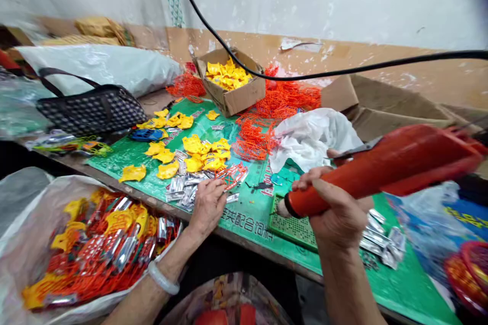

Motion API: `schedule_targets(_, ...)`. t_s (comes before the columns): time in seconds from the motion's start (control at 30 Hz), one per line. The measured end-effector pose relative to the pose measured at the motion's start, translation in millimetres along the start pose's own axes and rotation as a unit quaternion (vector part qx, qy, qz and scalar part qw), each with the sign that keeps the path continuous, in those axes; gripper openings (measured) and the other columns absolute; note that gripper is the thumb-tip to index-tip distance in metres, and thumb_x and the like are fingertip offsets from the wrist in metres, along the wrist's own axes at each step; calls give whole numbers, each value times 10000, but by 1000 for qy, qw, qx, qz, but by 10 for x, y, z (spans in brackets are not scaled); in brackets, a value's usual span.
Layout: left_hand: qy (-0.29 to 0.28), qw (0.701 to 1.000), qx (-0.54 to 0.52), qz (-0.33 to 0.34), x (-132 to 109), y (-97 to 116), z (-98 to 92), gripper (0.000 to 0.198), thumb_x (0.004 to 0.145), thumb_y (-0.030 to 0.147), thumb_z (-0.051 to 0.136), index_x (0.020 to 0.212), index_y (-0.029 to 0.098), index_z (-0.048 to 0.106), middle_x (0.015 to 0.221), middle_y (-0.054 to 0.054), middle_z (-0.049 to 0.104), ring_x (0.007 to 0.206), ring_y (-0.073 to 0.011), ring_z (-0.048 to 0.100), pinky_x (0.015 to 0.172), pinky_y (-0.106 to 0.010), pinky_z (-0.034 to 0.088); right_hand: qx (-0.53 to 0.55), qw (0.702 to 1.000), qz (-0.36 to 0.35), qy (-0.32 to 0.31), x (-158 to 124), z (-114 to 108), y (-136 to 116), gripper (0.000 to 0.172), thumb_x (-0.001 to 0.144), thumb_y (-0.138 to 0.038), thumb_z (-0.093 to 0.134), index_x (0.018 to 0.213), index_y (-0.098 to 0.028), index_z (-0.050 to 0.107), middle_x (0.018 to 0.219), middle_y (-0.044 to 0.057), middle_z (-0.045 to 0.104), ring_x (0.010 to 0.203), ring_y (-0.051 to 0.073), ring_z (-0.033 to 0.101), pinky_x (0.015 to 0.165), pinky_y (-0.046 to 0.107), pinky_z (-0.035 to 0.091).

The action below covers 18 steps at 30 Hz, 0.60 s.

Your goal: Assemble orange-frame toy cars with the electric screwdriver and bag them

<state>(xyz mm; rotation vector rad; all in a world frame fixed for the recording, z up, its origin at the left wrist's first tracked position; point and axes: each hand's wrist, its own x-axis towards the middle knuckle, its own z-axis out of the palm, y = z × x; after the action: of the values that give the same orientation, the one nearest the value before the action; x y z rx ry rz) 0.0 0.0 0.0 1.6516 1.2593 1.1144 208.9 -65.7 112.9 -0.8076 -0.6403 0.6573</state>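
Observation:
My right hand [335, 213] is wrapped round a red power screwdriver [385, 170], whose tip points down at a small green perforated tray [292, 226] on the green mat [244, 213]. My left hand [208, 203] rests on the mat with its fingers curled at a small orange plastic frame [232, 175], beside a heap of silver metal pieces [183, 188]. Yellow plastic parts [202, 155] lie scattered just beyond. A white bangle [163, 279] sits on my left wrist.
A white bag [23, 244] of assembled orange, yellow and silver parts sits at the lower left. A cardboard box [232, 96] of yellow parts stands at the back, with orange frames [282, 101] heaped around it. A patterned handbag [91, 109], crumpled white plastic [312, 137] and a black cable [305, 77] are nearby.

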Motion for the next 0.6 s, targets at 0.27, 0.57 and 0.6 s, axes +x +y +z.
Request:
schedule_targets(0.27, -92, 987, -99, -90, -134, 311, -153, 291, 873, 307, 570, 1087, 197, 733, 1046, -52, 756, 908, -216, 652, 805, -310, 482, 0, 1000, 6, -6, -6, 33, -7, 400, 581, -150, 736, 962, -179, 618, 611, -31, 641, 495, 159, 593, 537, 327, 500)
schedule_targets(0.57, -161, 892, -324, -272, -394, 549, 39, 262, 774, 271, 719, 1019, 188, 764, 972, -54, 758, 826, -141, 607, 722, -210, 407, 20, 997, -22, -67, -105, 166, -126, 332, 655, -125, 666, 976, -191, 613, 631, -30, 624, 508, 152, 583, 539, 334, 500)
schedule_targets(0.6, -167, 903, -297, -263, -413, 580, 65, 264, 782, 282, 707, 1023, 191, 765, 936, -45, 761, 784, -137, 596, 693, -212, 396, 18, 997, -26, -70, -129, 193, -140, 334, 656, -123, 670, 977, -195, 611, 626, -33, 620, 511, 150, 579, 546, 335, 501)
